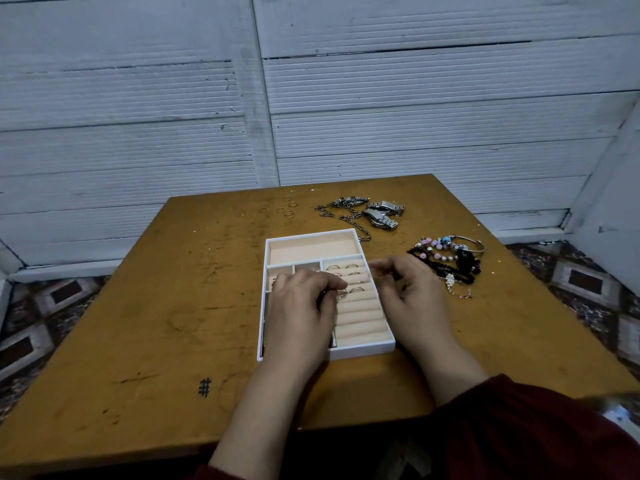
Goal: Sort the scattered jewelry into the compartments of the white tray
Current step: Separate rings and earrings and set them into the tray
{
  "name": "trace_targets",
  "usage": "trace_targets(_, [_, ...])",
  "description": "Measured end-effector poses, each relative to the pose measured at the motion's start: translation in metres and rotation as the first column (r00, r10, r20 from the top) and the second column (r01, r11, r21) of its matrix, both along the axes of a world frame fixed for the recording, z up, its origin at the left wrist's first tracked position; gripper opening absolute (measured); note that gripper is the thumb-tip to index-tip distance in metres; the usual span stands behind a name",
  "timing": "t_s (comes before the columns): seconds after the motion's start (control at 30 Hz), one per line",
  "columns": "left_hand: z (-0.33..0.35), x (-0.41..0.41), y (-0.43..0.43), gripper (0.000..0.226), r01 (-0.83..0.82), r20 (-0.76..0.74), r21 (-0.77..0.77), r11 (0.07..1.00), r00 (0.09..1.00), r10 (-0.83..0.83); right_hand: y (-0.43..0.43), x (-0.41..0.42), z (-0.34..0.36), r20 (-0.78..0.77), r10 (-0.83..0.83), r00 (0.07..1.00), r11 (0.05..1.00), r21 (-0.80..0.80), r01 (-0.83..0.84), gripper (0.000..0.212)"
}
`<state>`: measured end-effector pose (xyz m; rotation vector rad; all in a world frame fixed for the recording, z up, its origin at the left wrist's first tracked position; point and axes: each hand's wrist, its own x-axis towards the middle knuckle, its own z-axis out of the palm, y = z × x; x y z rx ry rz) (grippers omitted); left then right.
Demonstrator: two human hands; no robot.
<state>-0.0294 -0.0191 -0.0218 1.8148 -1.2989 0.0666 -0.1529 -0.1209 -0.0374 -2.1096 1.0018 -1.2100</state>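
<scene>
While several rings [346,270] sit slotted in the tray [363,350], left hand [301,306] pinches another ring [343,294]; right hand [415,292] grip indeterminate. Outstanding, upper right: loose rings [286,207], chains [343,212], watches [382,214], bracelets [446,258].

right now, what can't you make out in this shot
Head view only:
- Tray, left compartments: covered by the left hand.
- Whether that hand pinches the ring at its fingertips: too small to tell.
- Right hand: curled fingers hide whether it holds anything.
- Loose rings at the far edge: too small to count.
- Object in the bottom-right corner: blurred, cut off by the frame.
</scene>
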Motion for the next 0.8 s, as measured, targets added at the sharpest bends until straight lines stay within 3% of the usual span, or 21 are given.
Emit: trace_targets(0.8, [0.0031,-0.0082,-0.0017,0.014,-0.128,0.054,0.158,0.979,0.991,0.121,0.0028,-0.0022,0.0035,-0.012,-0.018,1.000,1.000,-0.005,0.018,0.026])
